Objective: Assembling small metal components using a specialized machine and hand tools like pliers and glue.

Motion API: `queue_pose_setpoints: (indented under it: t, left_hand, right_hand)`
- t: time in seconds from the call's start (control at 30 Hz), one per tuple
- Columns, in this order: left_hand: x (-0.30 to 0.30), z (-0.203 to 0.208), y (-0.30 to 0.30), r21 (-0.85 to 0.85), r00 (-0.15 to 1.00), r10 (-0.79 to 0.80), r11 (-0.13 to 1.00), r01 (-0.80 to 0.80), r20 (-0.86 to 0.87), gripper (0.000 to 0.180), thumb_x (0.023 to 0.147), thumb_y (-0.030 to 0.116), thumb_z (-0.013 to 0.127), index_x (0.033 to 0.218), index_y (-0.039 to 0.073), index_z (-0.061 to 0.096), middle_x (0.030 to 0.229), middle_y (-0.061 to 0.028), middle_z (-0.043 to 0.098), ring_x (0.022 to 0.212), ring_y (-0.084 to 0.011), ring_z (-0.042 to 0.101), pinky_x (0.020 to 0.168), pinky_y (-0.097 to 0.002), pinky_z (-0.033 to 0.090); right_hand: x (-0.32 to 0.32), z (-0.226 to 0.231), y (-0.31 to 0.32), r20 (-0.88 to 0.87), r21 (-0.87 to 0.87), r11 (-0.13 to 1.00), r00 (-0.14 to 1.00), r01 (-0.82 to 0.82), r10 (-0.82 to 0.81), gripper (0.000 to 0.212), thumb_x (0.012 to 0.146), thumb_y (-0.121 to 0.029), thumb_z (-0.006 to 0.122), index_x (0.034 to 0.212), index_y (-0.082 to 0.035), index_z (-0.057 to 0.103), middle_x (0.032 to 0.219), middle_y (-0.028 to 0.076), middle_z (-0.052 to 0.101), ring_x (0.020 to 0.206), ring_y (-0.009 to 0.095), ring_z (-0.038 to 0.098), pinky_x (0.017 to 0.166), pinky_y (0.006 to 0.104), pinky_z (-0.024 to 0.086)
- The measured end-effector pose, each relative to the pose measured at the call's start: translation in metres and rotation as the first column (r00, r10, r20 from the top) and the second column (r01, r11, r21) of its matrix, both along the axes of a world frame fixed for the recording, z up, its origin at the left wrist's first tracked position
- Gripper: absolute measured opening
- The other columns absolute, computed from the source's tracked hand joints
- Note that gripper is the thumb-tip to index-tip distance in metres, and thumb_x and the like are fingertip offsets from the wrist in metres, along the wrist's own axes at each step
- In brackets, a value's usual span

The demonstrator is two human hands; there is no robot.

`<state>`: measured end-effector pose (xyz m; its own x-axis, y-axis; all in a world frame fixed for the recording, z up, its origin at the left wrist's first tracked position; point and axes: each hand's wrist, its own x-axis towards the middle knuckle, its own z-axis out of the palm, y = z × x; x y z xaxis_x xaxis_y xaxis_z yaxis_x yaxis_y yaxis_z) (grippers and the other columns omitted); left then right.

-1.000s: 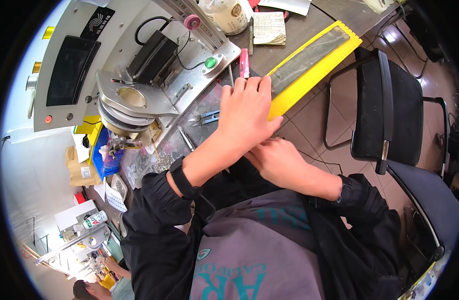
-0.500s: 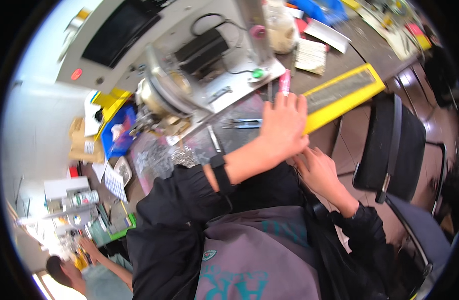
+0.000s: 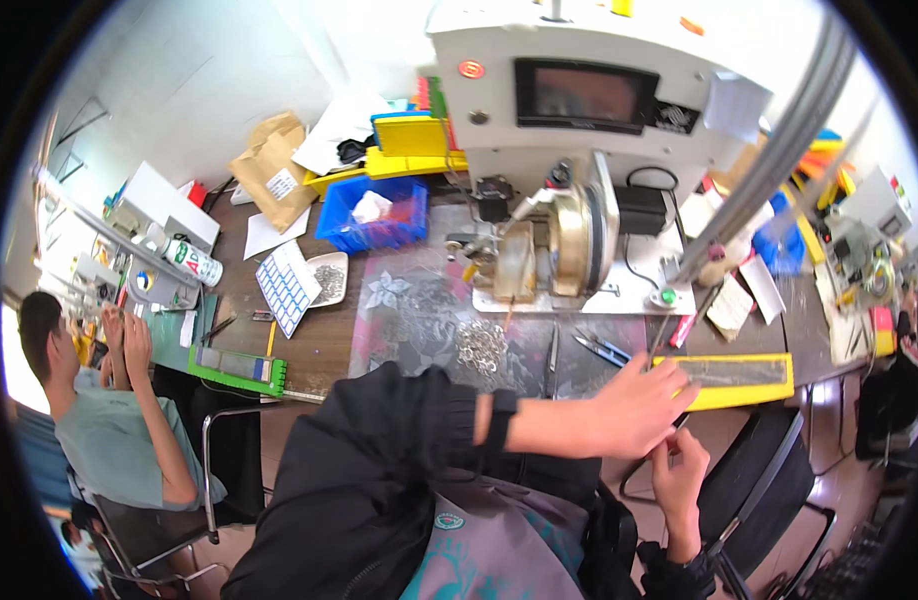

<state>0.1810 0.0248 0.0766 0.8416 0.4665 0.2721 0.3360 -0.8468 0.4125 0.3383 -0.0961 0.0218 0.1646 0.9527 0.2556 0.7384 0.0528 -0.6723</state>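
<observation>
My left hand [image 3: 639,408], its wrist in a black band, reaches across to the left end of a long yellow-framed tray [image 3: 737,402] at the table's front edge. Its fingers are bent and close together over that end. Just below it, my right hand [image 3: 681,470] is raised with curled fingers, its tips meeting the left hand's fingertips. Anything between the fingertips is too small or hidden to make out. Left of my hands lie tweezers [image 3: 604,350], a slim dark tool [image 3: 551,362] and a pile of small metal rings [image 3: 482,346].
A white machine [image 3: 499,100] with a dark screen and a round brass-coloured drum [image 3: 571,240] stands behind the mat. Leftward are a blue bin [image 3: 344,225], a white dish [image 3: 331,280] of small metal parts and a green-framed tray [image 3: 234,368]. A co-worker [image 3: 119,440] sits far left; an office chair [image 3: 754,470] stands right.
My view has swung so the machine sits upright and farther right, with the co-worker more visible. My left hand's fingers are more bent; my right hand's fingers have curled in toward it.
</observation>
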Motion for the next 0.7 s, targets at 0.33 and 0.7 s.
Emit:
queue_pose_setpoints:
  t: [0.33, 0.7]
  left_hand:
    - [-0.216, -0.003, -0.005, -0.231, 0.870, 0.469, 0.873, -0.430, 0.152, 0.011, 0.088, 0.014, 0.066, 0.098, 0.010, 0.069, 0.091, -0.0052, 0.068, 0.088, -0.0257, 0.064, 0.077, -0.0378, 0.045]
    - [-0.276, -0.034, -0.007, -0.300, 0.792, 0.603, 0.777, -0.554, 0.098, 0.011, 0.087, 0.002, 0.064, 0.098, 0.003, 0.068, 0.083, -0.0103, 0.066, 0.078, -0.0260, 0.064, 0.075, -0.0342, 0.046]
  right_hand:
    - [-0.107, 0.061, 0.064, 0.147, -0.004, 0.867, 0.857, -0.498, 0.493, 0.016, 0.082, -0.006, 0.071, 0.098, -0.009, 0.069, 0.077, 0.008, 0.063, 0.070, 0.029, 0.060, 0.065, 0.0388, 0.043]
    - [-0.129, 0.112, 0.109, -0.157, 0.360, 0.757, 0.765, -0.544, 0.625, 0.022, 0.086, -0.001, 0.066, 0.107, -0.005, 0.066, 0.083, 0.005, 0.064, 0.071, 0.019, 0.055, 0.070, 0.0341, 0.043]
